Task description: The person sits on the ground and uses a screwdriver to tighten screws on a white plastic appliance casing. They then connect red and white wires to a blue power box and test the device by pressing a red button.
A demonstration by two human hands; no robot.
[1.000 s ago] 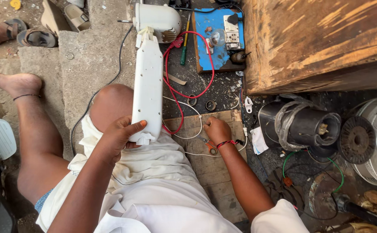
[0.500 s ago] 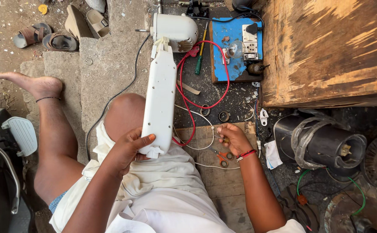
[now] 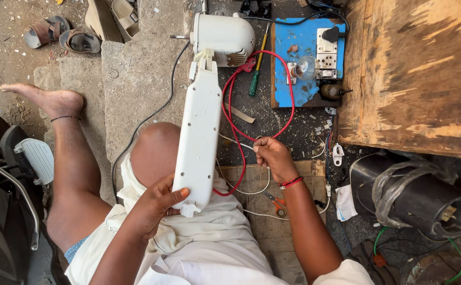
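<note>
A long white plastic fan arm (image 3: 198, 137) with a white motor housing (image 3: 225, 37) at its far end lies along my lap. My left hand (image 3: 156, 203) grips its near end against my white cloth. My right hand (image 3: 272, 158) is closed on thin white and red wires (image 3: 230, 111) just right of the arm. The red wire loops up toward a blue test board (image 3: 304, 58) that carries a bulb, a socket and a plug.
A green-handled screwdriver (image 3: 255, 79) lies beside the board. A weathered wooden box (image 3: 415, 68) fills the upper right. Orange-handled pliers (image 3: 278, 203) rest on a plank near my wrist. A black motor (image 3: 425, 200) sits at right, sandals (image 3: 61, 34) at upper left.
My right hand has lifted off the plank and closed on the wires beside the fan arm. My left hand keeps its hold on the arm's near end.
</note>
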